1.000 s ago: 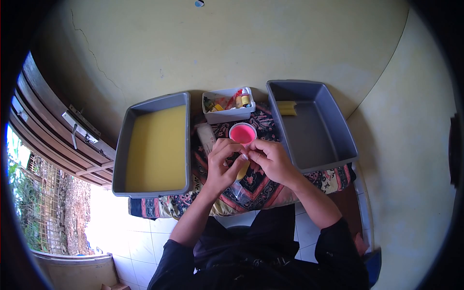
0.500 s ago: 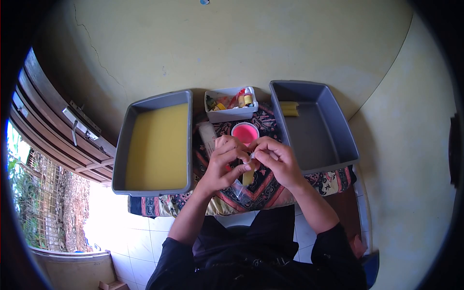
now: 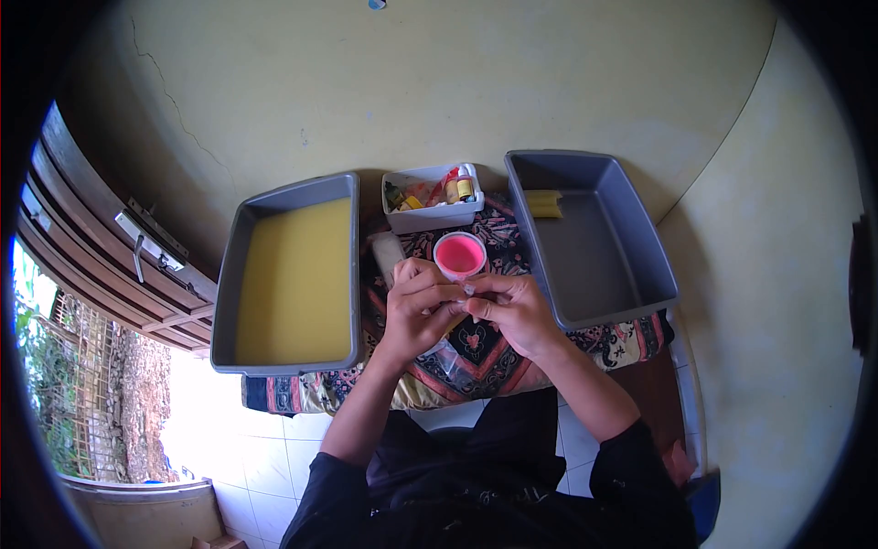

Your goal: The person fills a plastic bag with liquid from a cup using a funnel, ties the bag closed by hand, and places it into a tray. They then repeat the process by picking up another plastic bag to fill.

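Left tray (image 3: 285, 366): grey, along the cloth's (image 3: 476, 343) left edge, filled with yellow liquid.
Right tray (image 3: 594, 247): grey, along the cloth's right edge; one yellow strip (image 3: 544, 203) lies in its far left corner.
White box (image 3: 430, 218): at the cloth's far edge, between the trays, holding small bottles.
Pink cup (image 3: 459, 254): just in front of the box, pink liquid inside.
Change: half a second ago a yellow strip hung below the hands; now it is almost hidden, and both hands sit closer to the cup.
Left hand (image 3: 416, 306): fingers curled together, tips pinching a small piece (image 3: 468, 290).
Right hand (image 3: 517, 306): thumb and forefinger pressed on the same piece, just in front of the cup.
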Demonstrator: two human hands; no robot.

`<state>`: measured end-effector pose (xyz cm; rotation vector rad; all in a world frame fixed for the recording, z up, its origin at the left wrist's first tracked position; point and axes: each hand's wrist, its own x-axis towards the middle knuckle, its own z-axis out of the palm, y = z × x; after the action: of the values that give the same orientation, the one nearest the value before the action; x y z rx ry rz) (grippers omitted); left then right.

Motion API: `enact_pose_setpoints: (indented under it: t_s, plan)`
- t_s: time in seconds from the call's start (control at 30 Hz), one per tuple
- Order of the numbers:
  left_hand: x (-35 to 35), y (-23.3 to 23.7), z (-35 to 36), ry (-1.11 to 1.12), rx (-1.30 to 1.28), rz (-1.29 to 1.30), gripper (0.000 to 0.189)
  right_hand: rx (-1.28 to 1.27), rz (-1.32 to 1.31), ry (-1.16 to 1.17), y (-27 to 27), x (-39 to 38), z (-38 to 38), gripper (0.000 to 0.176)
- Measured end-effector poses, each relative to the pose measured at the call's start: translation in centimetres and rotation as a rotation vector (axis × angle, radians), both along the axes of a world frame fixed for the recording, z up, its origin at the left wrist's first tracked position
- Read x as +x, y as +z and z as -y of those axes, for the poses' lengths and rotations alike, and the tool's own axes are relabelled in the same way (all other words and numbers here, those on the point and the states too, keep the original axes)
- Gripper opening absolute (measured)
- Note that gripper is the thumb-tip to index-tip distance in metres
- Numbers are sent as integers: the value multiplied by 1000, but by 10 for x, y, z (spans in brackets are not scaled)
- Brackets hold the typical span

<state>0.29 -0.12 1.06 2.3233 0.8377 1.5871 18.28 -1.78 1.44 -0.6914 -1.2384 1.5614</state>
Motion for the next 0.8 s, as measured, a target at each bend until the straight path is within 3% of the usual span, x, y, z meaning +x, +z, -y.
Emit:
enact_pose_setpoints:
  t_s: [0.2, 0.33, 0.4, 0.73, 0.8]
  plan:
    - [2, -3, 3, -47, -13, 37, 18, 38, 124, -46, 3, 1, 0, 4]
    - [8, 3, 5, -76, -79, 41, 18, 79, 103, -157, 4, -6, 3, 7]
    - [13, 9, 8, -73, -113, 47, 18, 232, 132, -293, 5, -8, 3, 9]
    - [12, 18, 20, 14, -136, -108, 21, 209, 92, -337, 14, 4, 7, 12]
    - [13, 13, 15, -113, -167, 22, 22, 247, 112, -339, 15, 1, 7, 11]
